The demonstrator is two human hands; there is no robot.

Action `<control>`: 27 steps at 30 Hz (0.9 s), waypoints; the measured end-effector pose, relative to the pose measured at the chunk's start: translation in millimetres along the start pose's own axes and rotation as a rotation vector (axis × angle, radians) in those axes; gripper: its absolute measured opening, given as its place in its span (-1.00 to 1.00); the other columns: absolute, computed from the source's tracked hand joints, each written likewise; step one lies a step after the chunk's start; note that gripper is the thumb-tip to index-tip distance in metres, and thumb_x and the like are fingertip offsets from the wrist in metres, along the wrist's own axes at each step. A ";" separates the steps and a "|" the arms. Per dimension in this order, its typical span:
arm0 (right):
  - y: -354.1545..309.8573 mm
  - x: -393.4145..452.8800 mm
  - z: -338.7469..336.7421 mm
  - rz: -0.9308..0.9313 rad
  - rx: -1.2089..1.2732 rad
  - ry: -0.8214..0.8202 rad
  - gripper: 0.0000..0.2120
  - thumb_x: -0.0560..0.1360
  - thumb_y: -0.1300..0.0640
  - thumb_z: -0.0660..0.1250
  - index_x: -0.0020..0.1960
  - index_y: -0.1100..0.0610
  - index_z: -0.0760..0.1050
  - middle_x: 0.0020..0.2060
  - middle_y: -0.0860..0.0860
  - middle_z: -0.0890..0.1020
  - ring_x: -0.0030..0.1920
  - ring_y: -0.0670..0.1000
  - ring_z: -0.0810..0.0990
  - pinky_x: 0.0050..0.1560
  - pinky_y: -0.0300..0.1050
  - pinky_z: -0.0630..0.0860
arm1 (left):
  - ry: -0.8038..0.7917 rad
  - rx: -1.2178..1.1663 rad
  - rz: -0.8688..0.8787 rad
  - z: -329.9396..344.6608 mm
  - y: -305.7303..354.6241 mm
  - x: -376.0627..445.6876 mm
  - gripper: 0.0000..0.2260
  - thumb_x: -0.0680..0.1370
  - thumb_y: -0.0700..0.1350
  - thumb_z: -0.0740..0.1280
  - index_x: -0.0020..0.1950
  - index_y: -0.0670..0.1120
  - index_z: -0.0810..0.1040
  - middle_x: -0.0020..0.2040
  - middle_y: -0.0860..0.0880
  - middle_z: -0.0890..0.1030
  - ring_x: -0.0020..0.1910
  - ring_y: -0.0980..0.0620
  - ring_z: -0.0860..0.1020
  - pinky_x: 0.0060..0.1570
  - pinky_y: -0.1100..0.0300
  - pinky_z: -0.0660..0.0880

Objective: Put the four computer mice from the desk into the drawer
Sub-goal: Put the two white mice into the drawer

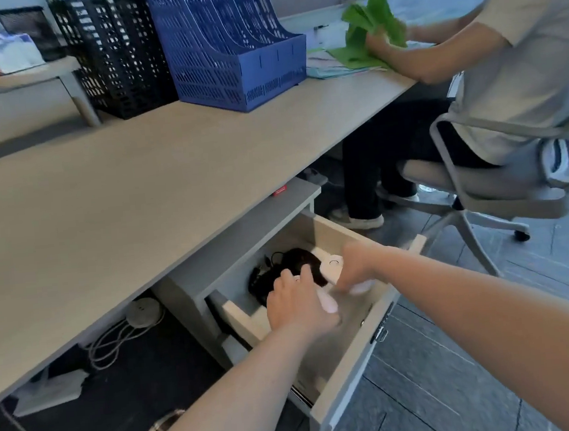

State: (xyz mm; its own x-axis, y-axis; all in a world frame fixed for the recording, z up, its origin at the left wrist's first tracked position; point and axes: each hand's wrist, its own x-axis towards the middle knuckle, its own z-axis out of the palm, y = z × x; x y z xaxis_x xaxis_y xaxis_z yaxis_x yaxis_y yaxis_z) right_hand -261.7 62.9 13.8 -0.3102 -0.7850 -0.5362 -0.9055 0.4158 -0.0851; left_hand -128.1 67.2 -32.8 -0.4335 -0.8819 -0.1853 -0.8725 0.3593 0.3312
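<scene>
The drawer [345, 375] under the desk [109, 196] stands pulled out. Inside lie a black mouse [297, 260] with its tangled cable and a white mouse [332, 266] beside it. My left hand [298, 305] reaches in palm down, fingers spread over the black mouse, and a pale blurred mouse [328, 303] sits by its thumb. My right hand [356, 265] is over the drawer's right side, fingers curled down onto another pale, blurred mouse [361, 287]. No mouse shows on the desk top.
A blue file rack [237, 47] and a black one [114, 55] stand at the desk's back, with a tissue box [7, 50] on a shelf at the left. To the right, a seated person [503, 58] on a swivel chair handles green sheets. Cables and a power hub [143, 312] lie under the desk.
</scene>
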 end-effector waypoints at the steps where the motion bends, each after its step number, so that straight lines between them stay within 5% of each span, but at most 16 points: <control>1: -0.3 3.3 4.9 -0.001 -0.029 -0.025 -0.82 0.34 0.09 0.38 -0.27 0.16 0.41 -0.26 0.07 0.53 -0.17 0.12 0.56 -0.22 -0.11 0.47 | -0.029 0.003 -0.006 8.6 0.3 0.3 -0.20 0.29 0.21 0.42 0.42 -0.01 0.19 0.25 -0.11 0.35 0.24 -0.14 0.34 0.17 0.04 0.36; 6: -1.9 16.4 26.2 -0.015 -0.142 -0.209 -0.86 0.41 0.14 0.38 -0.21 0.18 0.47 -0.28 0.08 0.58 -0.34 0.04 0.53 -0.34 -0.22 0.45 | -0.138 0.042 -0.082 43.6 6.0 0.9 -0.32 0.35 0.16 0.42 0.37 -0.02 0.26 0.28 -0.14 0.36 0.28 -0.14 0.33 0.22 0.04 0.31; 9: -1.4 22.3 35.5 -0.050 -0.225 -0.232 -0.67 0.43 0.11 0.39 0.14 0.24 0.52 0.04 0.14 0.62 -0.01 0.09 0.63 -0.05 -0.11 0.54 | -0.146 0.100 -0.093 53.7 7.3 7.3 -0.40 0.39 0.14 0.40 0.33 -0.04 0.29 0.29 -0.15 0.37 0.29 -0.15 0.30 0.22 0.03 0.28; 12: -2.4 28.8 42.5 -0.085 -0.268 -0.204 -0.56 0.45 0.10 0.39 0.27 0.24 0.45 0.19 0.15 0.57 0.17 0.13 0.58 0.13 -0.06 0.53 | -0.141 0.141 -0.082 57.7 6.2 11.3 -0.40 0.38 0.19 0.37 0.31 -0.03 0.30 0.29 -0.13 0.36 0.30 -0.13 0.27 0.21 0.03 0.26; 22: -0.7 42.2 54.4 -0.110 -0.327 -0.151 -0.41 0.39 -0.02 0.47 0.29 0.26 0.41 0.18 0.13 0.57 0.18 0.16 0.57 0.22 0.00 0.54 | -0.195 0.103 -0.111 57.6 3.6 9.5 -0.32 0.36 0.15 0.41 0.38 -0.01 0.22 0.32 -0.12 0.27 0.32 -0.15 0.26 0.24 0.00 0.30; 27: 0.2 36.6 52.3 -0.109 -0.228 -0.035 -0.60 0.43 0.06 0.39 0.19 0.22 0.45 0.12 0.15 0.60 0.10 0.16 0.60 0.05 -0.05 0.56 | -0.189 0.107 -0.119 49.7 6.1 5.1 -0.30 0.36 0.13 0.43 0.40 0.00 0.21 0.32 -0.11 0.28 0.33 -0.13 0.28 0.24 0.02 0.29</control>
State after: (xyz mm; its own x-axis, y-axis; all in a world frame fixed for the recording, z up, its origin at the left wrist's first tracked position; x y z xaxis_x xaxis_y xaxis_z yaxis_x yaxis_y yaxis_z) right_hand -258.1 58.3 -49.8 -0.2006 -0.8014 -0.5635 -0.9762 0.2120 0.0460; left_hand -146.9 80.0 -77.7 -0.3520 -0.8508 -0.3901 -0.9344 0.2953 0.1991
